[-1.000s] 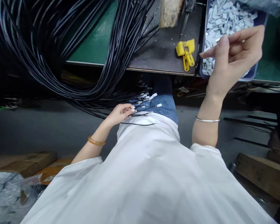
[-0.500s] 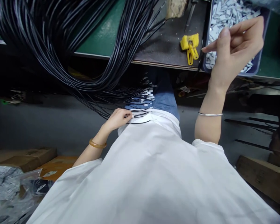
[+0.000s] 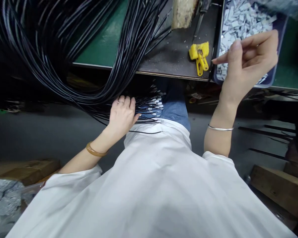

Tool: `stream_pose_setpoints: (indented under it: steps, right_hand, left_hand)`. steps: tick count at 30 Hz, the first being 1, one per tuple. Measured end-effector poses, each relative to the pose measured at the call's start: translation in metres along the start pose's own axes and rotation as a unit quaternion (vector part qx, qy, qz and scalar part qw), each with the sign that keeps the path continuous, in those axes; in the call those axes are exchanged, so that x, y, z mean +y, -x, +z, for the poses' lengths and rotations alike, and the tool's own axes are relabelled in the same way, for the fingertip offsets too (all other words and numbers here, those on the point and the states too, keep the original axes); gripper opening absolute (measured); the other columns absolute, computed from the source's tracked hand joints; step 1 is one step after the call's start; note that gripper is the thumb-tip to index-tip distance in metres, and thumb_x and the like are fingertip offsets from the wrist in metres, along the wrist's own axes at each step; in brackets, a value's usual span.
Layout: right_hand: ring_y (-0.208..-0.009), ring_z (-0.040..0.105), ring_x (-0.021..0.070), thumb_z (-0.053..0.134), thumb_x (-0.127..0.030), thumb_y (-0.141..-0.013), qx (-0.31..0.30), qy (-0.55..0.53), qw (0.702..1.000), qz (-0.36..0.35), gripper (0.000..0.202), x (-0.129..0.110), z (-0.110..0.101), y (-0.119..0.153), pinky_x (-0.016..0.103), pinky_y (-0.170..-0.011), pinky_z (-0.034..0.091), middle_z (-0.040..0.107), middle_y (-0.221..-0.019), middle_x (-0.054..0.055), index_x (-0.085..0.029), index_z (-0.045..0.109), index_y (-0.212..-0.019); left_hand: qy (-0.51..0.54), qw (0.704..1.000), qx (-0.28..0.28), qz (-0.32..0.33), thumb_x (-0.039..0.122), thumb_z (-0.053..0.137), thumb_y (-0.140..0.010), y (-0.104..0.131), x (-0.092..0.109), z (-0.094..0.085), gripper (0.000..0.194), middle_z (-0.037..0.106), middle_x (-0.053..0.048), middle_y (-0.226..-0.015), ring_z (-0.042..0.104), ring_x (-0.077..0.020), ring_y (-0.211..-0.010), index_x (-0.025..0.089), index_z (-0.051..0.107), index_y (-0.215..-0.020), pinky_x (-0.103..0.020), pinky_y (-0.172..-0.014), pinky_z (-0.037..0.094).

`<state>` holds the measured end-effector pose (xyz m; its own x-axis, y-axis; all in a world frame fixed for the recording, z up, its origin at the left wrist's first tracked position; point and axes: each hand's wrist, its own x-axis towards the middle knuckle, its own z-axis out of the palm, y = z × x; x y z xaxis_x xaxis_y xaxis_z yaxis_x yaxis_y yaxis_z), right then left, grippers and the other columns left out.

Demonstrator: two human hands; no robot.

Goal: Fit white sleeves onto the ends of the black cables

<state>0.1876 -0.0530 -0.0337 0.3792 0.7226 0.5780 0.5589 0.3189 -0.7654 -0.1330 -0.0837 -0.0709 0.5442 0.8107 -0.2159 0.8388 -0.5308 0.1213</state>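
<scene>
A thick bundle of black cables point(image 3: 81, 92) hangs over the bench edge and runs to my lap, where the ends carry small white connectors point(image 3: 157, 104). My left hand point(image 3: 123, 112) lies palm down on the cables near those ends, fingers spread a little and thumb apart. One single black cable point(image 3: 146, 132) rests on the white shirt. Over the front of a bin of white connector pieces point(image 3: 243, 16) hovers my right hand point(image 3: 250, 59), its index finger and thumb apart and the other fingers curled, with nothing visible between them.
On the dark board point(image 3: 161, 62) sit a yellow clamp point(image 3: 200, 56), a wooden block point(image 3: 183, 13) and a dark-handled tool point(image 3: 202, 11). Cardboard boxes stand at lower left point(image 3: 27, 170) and lower right point(image 3: 278, 191). A clear plastic bag is at the far left.
My left hand has left the near cable end by the waist and moved up onto the bundle, its fingers opening. The right hand stays over the bin. The view has shifted slightly.
</scene>
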Motion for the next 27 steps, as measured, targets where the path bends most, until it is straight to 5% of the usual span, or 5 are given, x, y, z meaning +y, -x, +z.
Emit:
stream_pose_setpoints:
  steps: [5,10,16,21,27]
  right_hand:
    - [-0.069,0.072,0.0068,0.06,-0.042,-0.095,-0.023,-0.008,1.0,0.009,0.026,-0.001,-0.002,0.001,0.02,-0.057,0.044,0.054,-0.076,-0.01,-0.019,0.053,-0.086]
    - [-0.069,0.072,0.0044,0.059,-0.037,-0.096,-0.013,-0.015,1.0,0.008,0.021,-0.004,-0.001,0.003,0.018,-0.058,0.045,0.055,-0.077,-0.011,-0.018,0.055,-0.087]
    - [-0.068,0.073,0.0057,0.061,-0.037,-0.095,-0.005,-0.016,1.0,0.009,0.022,-0.002,0.0,0.004,0.018,-0.055,0.043,0.056,-0.077,-0.01,-0.017,0.055,-0.087]
    - [-0.065,0.072,0.0076,0.063,-0.039,-0.094,0.011,-0.02,1.0,0.011,0.025,-0.001,0.002,0.004,0.021,-0.054,0.044,0.057,-0.076,-0.009,-0.017,0.056,-0.085]
    - [-0.073,0.075,0.0108,0.062,-0.044,-0.094,-0.002,0.003,1.0,0.025,0.027,-0.002,0.0,0.004,0.023,-0.06,0.049,0.058,-0.079,-0.01,-0.018,0.057,-0.088]
  left_hand:
    - [-0.138,0.977,-0.159,-0.021,0.036,0.056,-0.096,-0.01,0.002,-0.013,0.074,0.055,-0.038,-0.138,0.057,-0.0459,-0.125,-0.011,0.035,-0.15,-0.051,-0.099,0.045]
    - [-0.123,0.937,-0.327,0.019,0.048,0.047,-0.099,-0.012,-0.012,-0.019,0.06,0.073,-0.029,-0.1,0.071,-0.0414,-0.098,-0.006,0.07,-0.11,-0.041,-0.076,0.049]
    - [-0.027,0.92,-0.367,0.137,0.041,0.05,-0.094,-0.006,-0.014,-0.008,0.041,0.076,-0.02,-0.086,0.073,-0.0315,-0.086,0.011,0.077,-0.086,-0.034,-0.071,0.046]
    - [0.18,0.91,-0.354,0.124,0.037,0.05,-0.092,-0.006,-0.017,0.013,0.035,0.063,-0.005,-0.06,0.057,-0.0177,-0.055,0.019,0.062,-0.064,-0.028,-0.055,0.034]
    - [0.533,0.754,-0.375,0.082,0.046,0.062,-0.089,-0.013,-0.024,0.016,0.033,0.046,0.005,-0.057,0.038,-0.0077,-0.047,0.019,0.051,-0.074,-0.022,-0.045,0.032]
